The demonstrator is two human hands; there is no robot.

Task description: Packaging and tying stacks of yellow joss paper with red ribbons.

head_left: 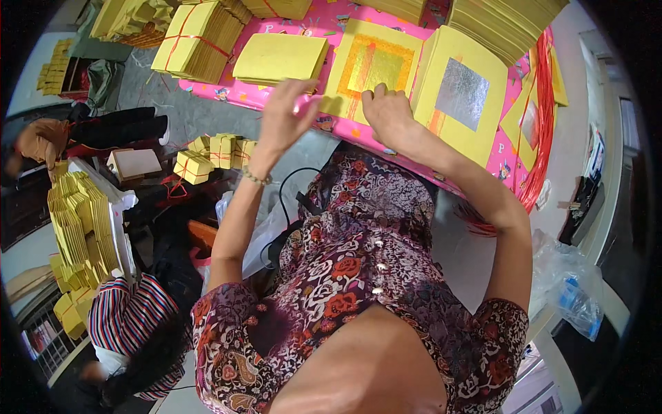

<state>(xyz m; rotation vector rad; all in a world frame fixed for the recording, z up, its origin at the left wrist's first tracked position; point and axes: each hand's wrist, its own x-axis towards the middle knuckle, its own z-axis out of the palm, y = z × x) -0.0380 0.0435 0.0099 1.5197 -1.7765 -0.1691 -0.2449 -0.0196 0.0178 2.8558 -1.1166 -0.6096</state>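
Note:
My left hand (288, 116) is raised over the near edge of the pink cloth, in front of a low stack of plain yellow paper (281, 56). Its fingers are apart and slightly smeared by motion, with nothing visible in them. My right hand (392, 116) rests at the lower right of a yellow joss paper stack (386, 65) bearing a gold foil square with an orange border. The right fingers are bent and close together on the paper; what they pinch, if anything, is hidden. Beside it lies another joss paper stack (463, 93) with a silver foil square.
The table has a pink patterned cloth (350, 131). A bundle tied with red string (196, 41) stands at the left, and tall paper stacks (510, 21) at the back. Red strings (545, 131) hang at the right edge. Two people sit at left near yellow bundles (83, 221).

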